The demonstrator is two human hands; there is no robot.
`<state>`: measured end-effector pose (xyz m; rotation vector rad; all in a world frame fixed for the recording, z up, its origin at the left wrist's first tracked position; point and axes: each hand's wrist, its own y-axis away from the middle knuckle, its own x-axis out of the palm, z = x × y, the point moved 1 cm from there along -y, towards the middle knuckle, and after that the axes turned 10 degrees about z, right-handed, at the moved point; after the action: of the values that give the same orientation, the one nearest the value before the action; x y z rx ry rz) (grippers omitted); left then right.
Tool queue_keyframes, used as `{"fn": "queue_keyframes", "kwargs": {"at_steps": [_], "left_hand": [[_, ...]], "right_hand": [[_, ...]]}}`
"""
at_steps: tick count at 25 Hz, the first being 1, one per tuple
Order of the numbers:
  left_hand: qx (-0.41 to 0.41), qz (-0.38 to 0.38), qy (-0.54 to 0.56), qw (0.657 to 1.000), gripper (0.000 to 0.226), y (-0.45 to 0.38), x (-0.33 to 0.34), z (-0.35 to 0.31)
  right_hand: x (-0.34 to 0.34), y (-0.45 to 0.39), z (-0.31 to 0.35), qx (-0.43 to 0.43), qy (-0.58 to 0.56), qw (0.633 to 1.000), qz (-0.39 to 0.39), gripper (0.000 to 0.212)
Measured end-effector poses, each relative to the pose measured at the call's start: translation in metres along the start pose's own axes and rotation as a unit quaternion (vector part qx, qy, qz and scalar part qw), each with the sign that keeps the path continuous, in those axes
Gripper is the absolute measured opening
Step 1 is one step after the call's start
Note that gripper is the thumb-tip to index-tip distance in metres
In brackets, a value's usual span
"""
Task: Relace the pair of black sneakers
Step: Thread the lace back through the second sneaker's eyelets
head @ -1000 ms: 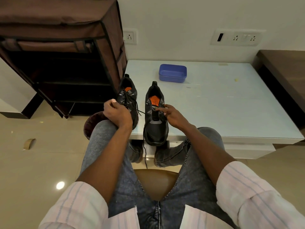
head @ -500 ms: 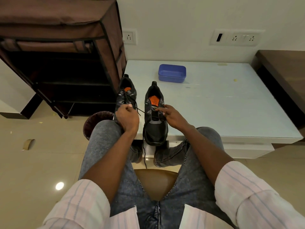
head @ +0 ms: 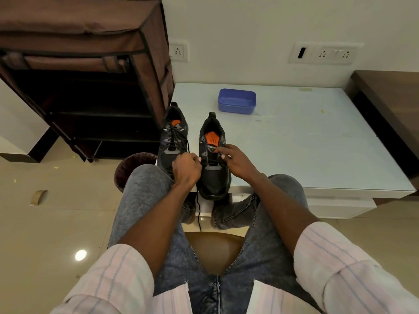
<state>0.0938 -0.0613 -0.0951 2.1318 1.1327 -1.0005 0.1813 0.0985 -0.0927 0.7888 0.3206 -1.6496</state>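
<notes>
Fingers of your left hand (head: 187, 166) are curled into a tight grip on the black lace (head: 199, 211) at the left edge of the right sneaker (head: 213, 159), the thumb tucked against the knuckles. Your right hand (head: 235, 160) pinches at the tongue and upper eyelets of the same shoe, forefinger and thumb closed together there, though the strand itself is too thin to make out under the fingertips. One loose end of the lace hangs down from the toe, past the edge of the surface (head: 306, 143), between your knees.

That sneaker is black with an orange insole, its eyelet rows mostly bare, and its toe sticks out over the near edge towards you. Just beside it on the left stands the left sneaker (head: 173, 141), fully laced, at the corner of the surface.

You work at a pale, glossy surface with a blue lidded box (head: 237, 101) further back. A brown fabric shoe rack (head: 86, 71) stands left, with a dark wastebasket (head: 129, 168) on the tiled floor by your knee.
</notes>
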Motion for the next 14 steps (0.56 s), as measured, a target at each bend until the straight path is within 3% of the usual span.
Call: {"fn": "queue_keyframes", "kwargs": {"at_steps": [2,5,7,10,14], "left_hand": [[-0.008,-0.004,0.017,1.0,0.018,0.0,-0.002,0.001],[0.073,-0.06,-0.007,0.996,0.02,0.008,-0.009,-0.007],[0.09,-0.032,-0.03,0.995,0.018,0.015,-0.012,-0.013],[-0.013,0.087,-0.054,0.995,0.029,0.02,-0.004,-0.009],[-0.131,0.172,0.086,0.973,0.026,0.012,0.0,0.002]], "right_hand": [[0.001,0.001,0.001,0.001,-0.003,1.0,-0.004,0.035],[0.001,0.004,0.003,0.003,-0.016,1.0,0.0,0.036],[0.001,0.008,0.006,0.004,-0.027,1.0,0.009,0.039],[0.003,0.015,0.009,0.009,-0.043,0.999,0.0,0.044],[0.011,0.025,0.012,0.041,-0.026,0.991,-0.123,0.034]]}}
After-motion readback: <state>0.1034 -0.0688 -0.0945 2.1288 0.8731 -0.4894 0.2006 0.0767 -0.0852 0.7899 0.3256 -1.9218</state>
